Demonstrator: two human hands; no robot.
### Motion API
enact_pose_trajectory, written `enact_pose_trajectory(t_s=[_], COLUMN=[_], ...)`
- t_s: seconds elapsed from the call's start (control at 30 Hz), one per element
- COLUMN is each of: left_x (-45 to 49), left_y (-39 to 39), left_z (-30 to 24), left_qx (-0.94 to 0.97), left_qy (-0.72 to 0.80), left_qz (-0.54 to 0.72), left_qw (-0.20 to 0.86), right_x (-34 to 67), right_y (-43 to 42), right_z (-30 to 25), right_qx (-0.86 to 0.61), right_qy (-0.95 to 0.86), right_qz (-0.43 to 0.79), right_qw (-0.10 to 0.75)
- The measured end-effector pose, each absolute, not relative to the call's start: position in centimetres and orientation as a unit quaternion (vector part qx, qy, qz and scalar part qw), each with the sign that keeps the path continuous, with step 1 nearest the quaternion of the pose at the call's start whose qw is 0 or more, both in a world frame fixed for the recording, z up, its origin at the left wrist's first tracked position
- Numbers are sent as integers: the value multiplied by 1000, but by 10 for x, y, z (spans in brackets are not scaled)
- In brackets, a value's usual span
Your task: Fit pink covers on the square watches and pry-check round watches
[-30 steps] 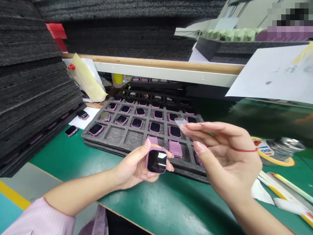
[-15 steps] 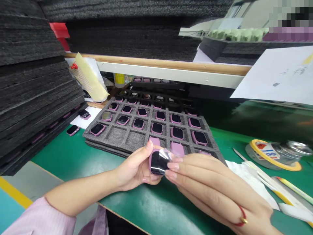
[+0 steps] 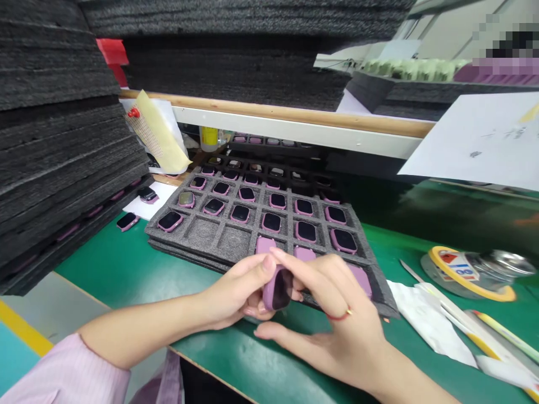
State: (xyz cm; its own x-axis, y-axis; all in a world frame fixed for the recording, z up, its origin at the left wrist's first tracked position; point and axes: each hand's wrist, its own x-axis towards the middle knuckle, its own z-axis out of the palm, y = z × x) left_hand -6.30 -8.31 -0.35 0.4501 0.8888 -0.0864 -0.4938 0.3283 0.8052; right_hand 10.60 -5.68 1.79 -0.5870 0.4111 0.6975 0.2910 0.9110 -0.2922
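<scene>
The left hand (image 3: pixel 236 292) is clenching a pink smartwatch (image 3: pixel 275 289), tilted on edge, just off the front of the foam tray (image 3: pixel 202 231) and above the green bench (image 3: pixel 295 359)! The right hand (image 3: pixel 337 331) is arching over the top, and from up here we can't tell whether that grip is closing on the watch or only brushing it. Both hands are hiding most of the case, and the dark screen (image 3: pixel 283 289) is showing only as a narrow, angled strip.
</scene>
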Motion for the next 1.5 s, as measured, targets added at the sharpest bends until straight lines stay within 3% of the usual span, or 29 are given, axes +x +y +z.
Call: enact_pose_trajectory(t_s=[0.2, 0.8, 0.9, 1.03, 1.13, 1.23, 1.4, 1.5], left_x=[-64, -63, -61, -59, -65, -80, -125, -157], left_y=[-82, -78, -78, -78, -80, -87, -95, -89], left_z=[-3, 0, -7, -20, -21, -5, 33, 46], left_qx=[313, 268, 301, 461, 552, 618, 637, 672], left_qy=[288, 272, 327, 361, 361, 357, 434, 548], left_qz=[462, 476, 418, 241, 130, 98, 285, 322], left_qw=[778, 792, 792, 774, 740, 694, 570, 382], right_x=[105, 98, 83, 53, 42, 50, 77, 78], right_y=[-52, -26, -8, 1, -2, 2, 29, 47], right_z=[16, 19, 16, 0, -6, 4, 31, 36], right_qx=[-209, -219, -295, -311, -303, -312, -356, -359], right_qy=[-857, -869, -845, -875, -894, -901, -916, -928], right_qz=[210, 151, 168, 139, 128, 117, 72, 54], right_qw=[423, 416, 414, 343, 303, 280, 171, 88])
